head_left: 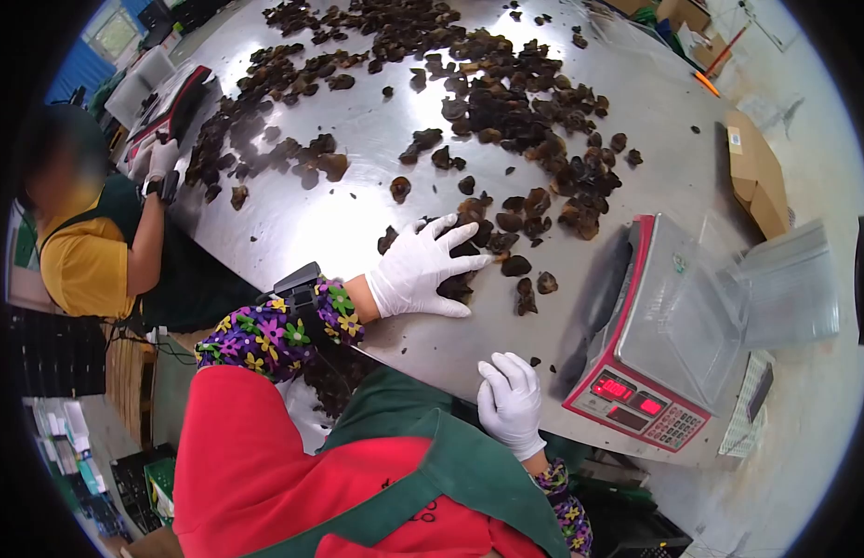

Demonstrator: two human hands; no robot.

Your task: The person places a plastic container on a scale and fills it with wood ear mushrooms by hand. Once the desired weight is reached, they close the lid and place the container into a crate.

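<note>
My left hand (421, 270), in a white glove, lies with its fingers spread over dark brown wood ear mushrooms (464, 244) on the metal table. Some pieces stick out between and beyond the fingertips; others are covered by the palm. Just right of those fingers are a few single mushrooms (526, 297). My right hand (512, 402), gloved as well, rests near the table's front edge with its fingers curled in, and nothing shows in it. Larger heaps of mushrooms (506, 102) spread across the middle and far side of the table.
A red-rimmed digital scale (669, 325) with a lit display stands to the right, clear plastic containers (790, 288) beside it. Farther back lies a cardboard piece (757, 177). At the left, a co-worker (106, 223) in gloves reaches toward another scale (171, 107).
</note>
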